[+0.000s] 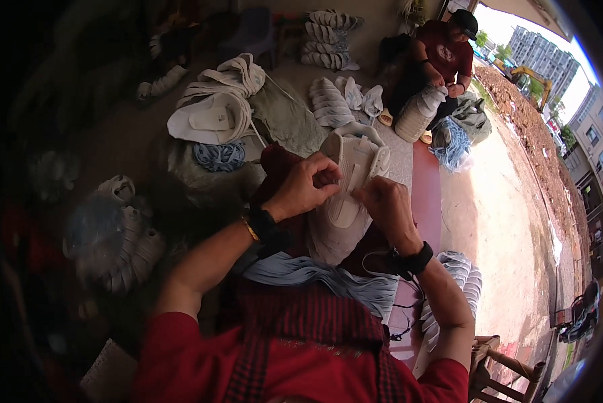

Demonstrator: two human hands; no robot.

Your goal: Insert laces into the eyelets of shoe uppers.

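Observation:
A pale off-white shoe upper (338, 232) lies across my lap, its collar pointing away from me and its toe end toward me. Over the left edge of its tongue, my left hand (307, 187) is closed, with thumb and forefinger pinched. On the opposite side, by the eyelet edge, my right hand (390, 207) is closed as well, fingers curled in. Whatever thin thing the fingertips may hold is too small to make out. A bunch of light blue laces (325, 277) is draped over my lap below the toe.
More shoe uppers (214, 117) are piled on a sack at the left, beside a blue lace bundle (219, 156). Nested uppers (452, 275) lie at my right, near a wooden chair (506, 369). Ahead right, a seated person (443, 57) handles stacked uppers (419, 115).

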